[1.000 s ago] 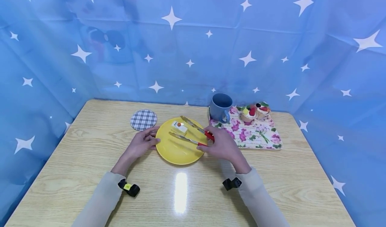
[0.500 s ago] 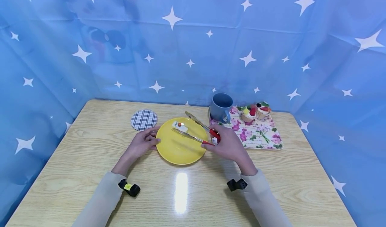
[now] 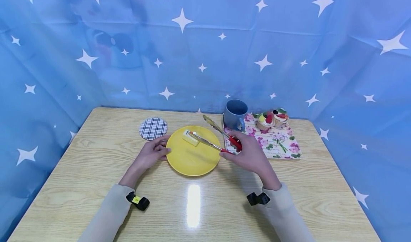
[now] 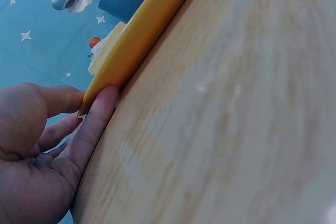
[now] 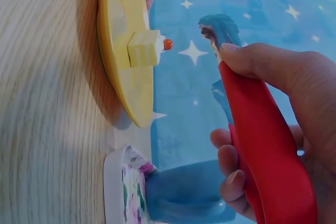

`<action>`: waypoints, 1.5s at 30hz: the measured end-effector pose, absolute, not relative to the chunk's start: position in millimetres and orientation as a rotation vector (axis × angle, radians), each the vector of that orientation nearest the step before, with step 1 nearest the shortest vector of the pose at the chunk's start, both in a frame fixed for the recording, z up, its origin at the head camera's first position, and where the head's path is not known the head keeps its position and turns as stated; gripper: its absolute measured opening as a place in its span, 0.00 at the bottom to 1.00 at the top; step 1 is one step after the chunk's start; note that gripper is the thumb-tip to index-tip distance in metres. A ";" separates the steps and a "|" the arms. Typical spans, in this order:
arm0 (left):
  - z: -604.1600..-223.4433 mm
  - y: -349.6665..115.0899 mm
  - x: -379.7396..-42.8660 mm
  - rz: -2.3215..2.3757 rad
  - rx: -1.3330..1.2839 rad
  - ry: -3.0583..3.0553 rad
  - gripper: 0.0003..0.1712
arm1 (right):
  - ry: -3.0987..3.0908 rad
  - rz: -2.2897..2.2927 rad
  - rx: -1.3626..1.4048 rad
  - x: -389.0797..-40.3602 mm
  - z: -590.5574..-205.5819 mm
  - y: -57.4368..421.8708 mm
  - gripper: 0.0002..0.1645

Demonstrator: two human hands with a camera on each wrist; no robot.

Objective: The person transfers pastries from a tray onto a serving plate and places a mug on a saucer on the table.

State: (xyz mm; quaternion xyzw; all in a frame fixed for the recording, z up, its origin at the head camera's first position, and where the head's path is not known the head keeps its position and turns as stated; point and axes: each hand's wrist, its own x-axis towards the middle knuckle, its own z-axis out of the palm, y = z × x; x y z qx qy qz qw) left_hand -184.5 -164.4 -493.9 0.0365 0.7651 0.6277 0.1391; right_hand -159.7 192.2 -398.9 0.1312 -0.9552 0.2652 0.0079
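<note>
My left hand [image 3: 151,152] holds the rim of a yellow plate [image 3: 191,163] on the table; in the left wrist view its thumb and fingers pinch the plate's edge. A small square piece of cake [image 5: 143,50] with white topping and an orange ball stands on the plate. My right hand [image 3: 252,155] grips metal tongs [image 3: 236,143] by their red handles. The tongs' arms are spread and hang above the plate's right side, with nothing between their tips. In the head view the lower arm partly covers the cake's topping. The right wrist view shows the cake apart from the tongs.
Behind my right hand lies a floral tray [image 3: 277,147] bearing a blue mug [image 3: 234,117] and two fruit-topped cupcakes [image 3: 265,121]. A checked round coaster [image 3: 153,128] lies beyond my left hand. A starry blue curtain hangs behind the wooden table [image 3: 154,206].
My right hand has drawn back to the right, lifting the tongs up and away from the cake. The cake stays on the plate. My left hand has not moved.
</note>
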 end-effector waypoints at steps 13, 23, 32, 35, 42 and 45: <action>-499.3 -163.4 -186.0 1.831 0.086 2.211 0.34 | -2.938 0.857 0.358 -153.4 -398.6 209.4 0.40; -500.3 -164.4 -185.3 1.833 0.097 2.208 0.33 | -2.887 0.913 0.323 -150.3 -395.7 224.0 0.38; -498.8 -164.0 -185.3 1.802 0.103 2.243 0.33 | -2.880 0.871 0.253 -148.7 -391.0 237.7 0.42; -498.1 -163.9 -185.3 1.801 0.102 2.245 0.33 | -2.887 0.868 0.227 -148.8 -390.2 242.0 0.44; -497.7 -164.1 -185.7 1.813 0.104 2.227 0.34 | -2.895 0.864 0.192 -149.1 -390.7 252.1 0.44; -497.8 -164.5 -186.1 1.813 0.106 2.226 0.34 | -2.885 0.859 0.187 -149.6 -392.0 256.4 0.42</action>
